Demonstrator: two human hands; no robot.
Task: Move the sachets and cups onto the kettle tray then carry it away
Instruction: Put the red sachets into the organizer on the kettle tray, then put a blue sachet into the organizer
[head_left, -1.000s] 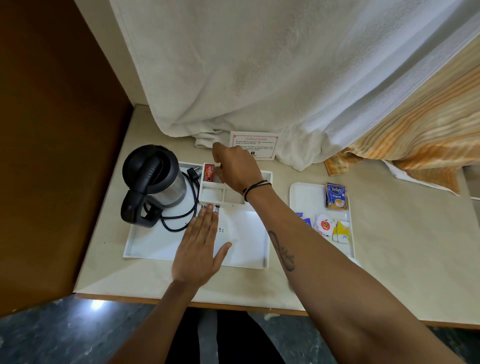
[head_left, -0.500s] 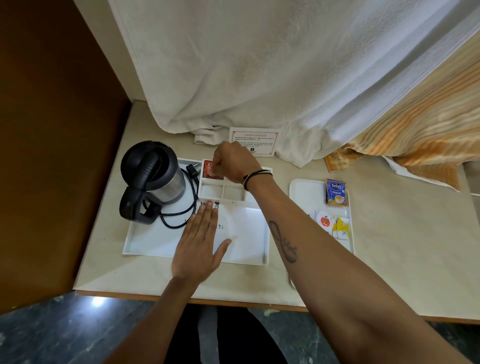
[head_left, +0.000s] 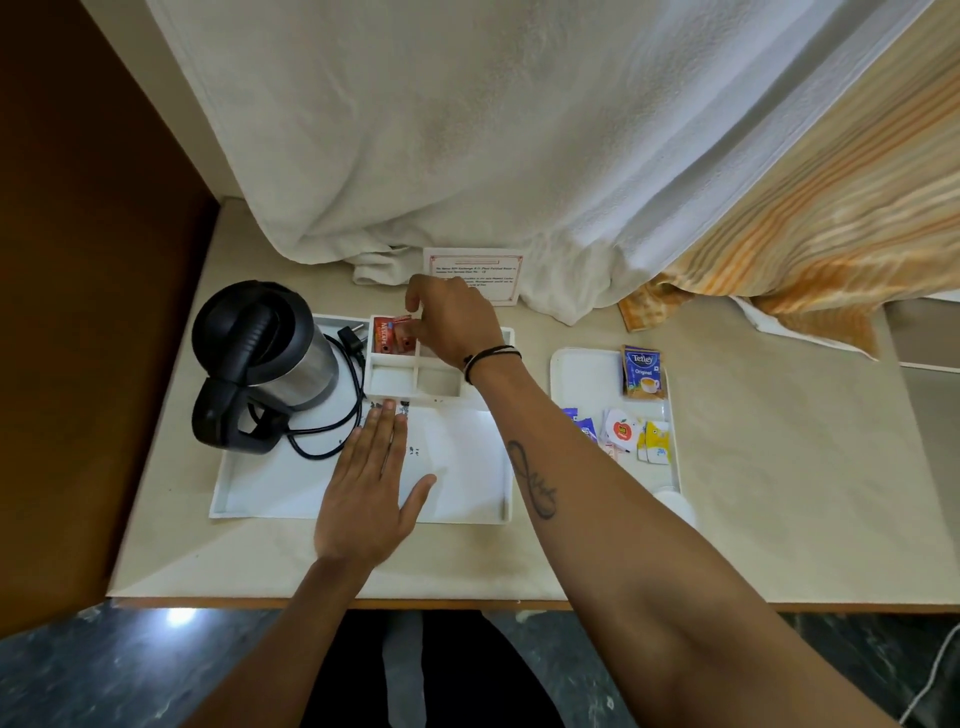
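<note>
A white kettle tray (head_left: 260, 493) lies on the desk with a black and steel kettle (head_left: 265, 353) at its left and a white compartment box (head_left: 410, 384) at its back. Red sachets (head_left: 390, 336) stand in the box's back left compartment. My right hand (head_left: 452, 322) hovers over them, fingertips pinching one. My left hand (head_left: 371, 483) lies flat, palm down, on the tray's floor. A smaller white tray (head_left: 582, 379) to the right holds a blue Tetley sachet (head_left: 643, 372) and several small sachets (head_left: 628, 436). No cups are clearly visible.
A white towel (head_left: 467, 156) hangs down behind the desk, with an orange striped cloth (head_left: 810, 228) at the right. A printed card (head_left: 498, 270) leans at the back. A brown wooden panel (head_left: 88, 260) closes the left side. The kettle's black cord (head_left: 332, 431) coils on the tray.
My right hand has shifted slightly back over the back left compartment and its fingers now pinch the red sachets. My left hand has stayed flat on the tray.
</note>
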